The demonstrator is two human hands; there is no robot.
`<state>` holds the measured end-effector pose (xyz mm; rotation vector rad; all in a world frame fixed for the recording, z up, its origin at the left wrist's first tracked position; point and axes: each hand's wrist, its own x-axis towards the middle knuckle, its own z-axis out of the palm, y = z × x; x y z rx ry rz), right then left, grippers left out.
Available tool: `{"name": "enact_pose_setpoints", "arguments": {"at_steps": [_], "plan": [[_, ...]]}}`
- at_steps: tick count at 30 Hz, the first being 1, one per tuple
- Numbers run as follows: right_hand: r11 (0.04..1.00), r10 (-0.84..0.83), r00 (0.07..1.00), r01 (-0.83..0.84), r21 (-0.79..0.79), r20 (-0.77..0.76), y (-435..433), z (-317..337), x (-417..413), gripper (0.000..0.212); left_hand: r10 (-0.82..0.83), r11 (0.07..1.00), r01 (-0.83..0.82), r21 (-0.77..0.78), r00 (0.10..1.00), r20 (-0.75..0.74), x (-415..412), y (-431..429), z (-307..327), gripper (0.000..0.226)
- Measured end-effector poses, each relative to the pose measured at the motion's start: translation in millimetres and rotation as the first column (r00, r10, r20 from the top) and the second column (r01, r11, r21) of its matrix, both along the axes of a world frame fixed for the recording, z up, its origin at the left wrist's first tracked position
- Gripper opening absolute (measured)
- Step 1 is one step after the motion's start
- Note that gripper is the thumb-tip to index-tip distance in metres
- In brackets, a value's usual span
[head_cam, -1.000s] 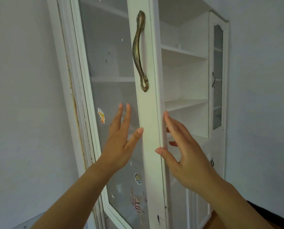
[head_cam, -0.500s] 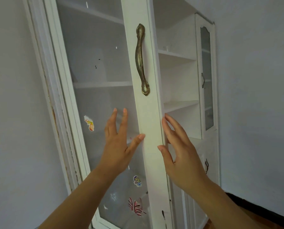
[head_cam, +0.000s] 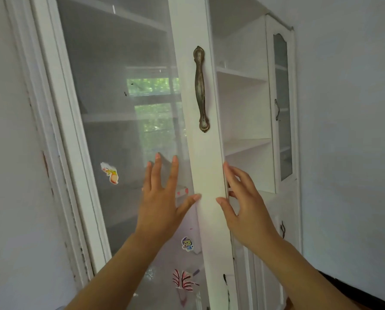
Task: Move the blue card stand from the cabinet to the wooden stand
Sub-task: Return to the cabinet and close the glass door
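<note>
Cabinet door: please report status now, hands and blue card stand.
Left hand open, flat on glass door. Right hand open, fingers at door edge. Blue card stand not visible. Visible shelves bare.

A white cabinet (head_cam: 245,104) stands against a pale wall. Its open bay on the right shows 3 white shelves (head_cam: 243,73), one above another; a small pale thing, too dim to name, sits at the back left of the upper one. The middle shelf (head_cam: 247,145) is bare where it shows. More shelves (head_cam: 111,117) run behind the glass door (head_cam: 119,108), blurred by reflection. A pale block with pink marks (head_cam: 182,190) seems to rest on a lower shelf behind the glass.
</note>
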<state>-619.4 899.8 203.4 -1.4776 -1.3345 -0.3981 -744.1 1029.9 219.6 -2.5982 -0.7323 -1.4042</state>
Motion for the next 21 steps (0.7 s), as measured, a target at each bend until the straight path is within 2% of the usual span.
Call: {"name": "enact_pose_setpoints", "arguments": {"at_steps": [6,15,21], "plan": [[0.998,0.021,1.0,-0.021,-0.056,-0.007,22,-1,33,0.083,0.086,0.996,-0.086,0.006,0.996,-0.038,25,15,-6,0.091],[0.993,0.1,0.995,-0.1,-0.066,-0.003,57,-2,74,0.08,0.279,0.956,-0.268,0.124,0.957,-0.085,51,44,-21,0.095],[0.982,0.18,0.984,-0.18,-0.051,-0.009,80,-6,96,0.081,0.334,0.932,-0.315,0.177,0.939,-0.085,61,55,-24,0.088]]}}
